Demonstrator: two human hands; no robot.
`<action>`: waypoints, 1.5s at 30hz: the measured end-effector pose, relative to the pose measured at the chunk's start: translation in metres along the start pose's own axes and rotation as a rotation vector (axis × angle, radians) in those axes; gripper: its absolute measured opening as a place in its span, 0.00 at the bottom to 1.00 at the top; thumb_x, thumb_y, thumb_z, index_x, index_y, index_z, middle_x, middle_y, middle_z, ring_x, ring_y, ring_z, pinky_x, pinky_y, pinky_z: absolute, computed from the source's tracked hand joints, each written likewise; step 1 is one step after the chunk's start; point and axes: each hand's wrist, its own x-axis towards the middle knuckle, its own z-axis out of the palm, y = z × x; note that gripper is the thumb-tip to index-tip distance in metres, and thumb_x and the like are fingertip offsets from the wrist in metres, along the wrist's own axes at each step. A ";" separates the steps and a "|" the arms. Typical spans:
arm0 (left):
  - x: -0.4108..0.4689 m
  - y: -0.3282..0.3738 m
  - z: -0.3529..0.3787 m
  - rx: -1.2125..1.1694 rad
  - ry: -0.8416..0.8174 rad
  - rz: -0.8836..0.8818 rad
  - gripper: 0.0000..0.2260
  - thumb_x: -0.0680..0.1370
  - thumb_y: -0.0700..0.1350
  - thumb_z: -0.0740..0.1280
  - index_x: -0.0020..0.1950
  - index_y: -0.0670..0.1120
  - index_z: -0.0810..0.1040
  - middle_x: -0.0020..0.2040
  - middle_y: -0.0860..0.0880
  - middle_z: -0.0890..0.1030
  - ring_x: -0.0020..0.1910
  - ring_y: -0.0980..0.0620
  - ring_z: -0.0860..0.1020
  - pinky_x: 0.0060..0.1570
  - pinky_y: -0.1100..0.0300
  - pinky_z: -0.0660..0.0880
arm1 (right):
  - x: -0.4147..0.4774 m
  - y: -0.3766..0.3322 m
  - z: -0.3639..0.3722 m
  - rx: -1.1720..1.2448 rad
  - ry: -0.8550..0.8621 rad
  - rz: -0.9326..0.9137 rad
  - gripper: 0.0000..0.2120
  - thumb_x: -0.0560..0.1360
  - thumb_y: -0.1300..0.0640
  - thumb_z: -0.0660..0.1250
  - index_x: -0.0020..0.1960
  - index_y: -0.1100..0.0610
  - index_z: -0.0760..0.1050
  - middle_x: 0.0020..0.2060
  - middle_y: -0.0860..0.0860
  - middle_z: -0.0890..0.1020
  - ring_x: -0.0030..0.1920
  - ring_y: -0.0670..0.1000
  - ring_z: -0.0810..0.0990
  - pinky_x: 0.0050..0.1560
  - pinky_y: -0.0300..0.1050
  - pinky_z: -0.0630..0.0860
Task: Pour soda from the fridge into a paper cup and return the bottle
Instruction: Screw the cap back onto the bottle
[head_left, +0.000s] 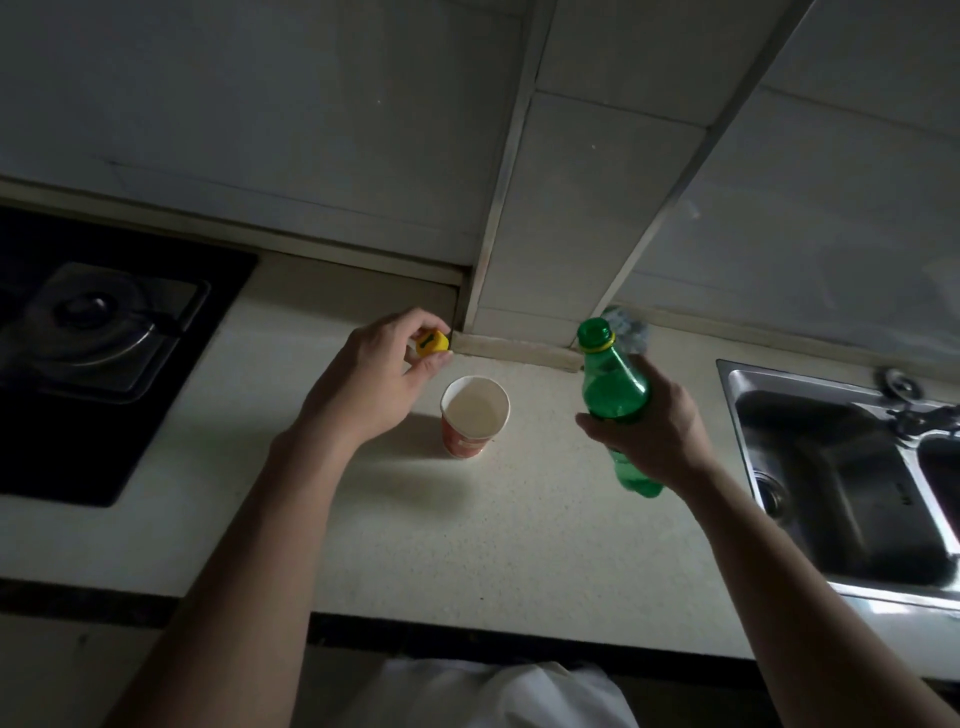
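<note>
A green soda bottle (613, 384) with its mouth uncapped is held above the pale counter (519, 519), gripped round the middle by my right hand (654, 436). It leans slightly, neck away from me. My left hand (374, 384) pinches the yellow bottle cap (432, 344) between thumb and fingers, left of the bottle. Between the two hands a paper cup (474, 415) with a red outside stands upright on the counter. Its white inside looks empty.
A black gas hob with a steel burner (98, 322) fills the counter's left side. A steel sink (841, 467) with a tap sits at the right. A tiled wall and a boxed column (561, 234) rise behind the cup.
</note>
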 end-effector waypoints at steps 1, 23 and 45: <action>0.001 0.002 0.001 -0.001 -0.003 0.003 0.11 0.79 0.52 0.67 0.60 0.52 0.76 0.52 0.52 0.80 0.46 0.56 0.79 0.45 0.55 0.80 | 0.000 0.000 -0.002 -0.003 0.003 -0.007 0.31 0.64 0.53 0.80 0.64 0.55 0.72 0.46 0.49 0.79 0.43 0.49 0.78 0.39 0.36 0.72; 0.008 0.070 0.040 -0.292 0.016 0.159 0.16 0.74 0.58 0.70 0.54 0.47 0.81 0.47 0.56 0.82 0.45 0.61 0.80 0.46 0.63 0.79 | -0.009 -0.009 0.010 -0.045 -0.013 -0.156 0.28 0.64 0.53 0.80 0.61 0.53 0.73 0.49 0.44 0.78 0.45 0.44 0.78 0.38 0.28 0.74; 0.016 0.094 0.030 -0.276 -0.022 0.048 0.15 0.73 0.60 0.70 0.50 0.50 0.80 0.42 0.58 0.82 0.41 0.63 0.79 0.37 0.74 0.71 | -0.005 -0.010 -0.005 -0.357 0.240 -0.249 0.31 0.62 0.54 0.80 0.61 0.54 0.73 0.49 0.52 0.82 0.47 0.53 0.79 0.51 0.51 0.77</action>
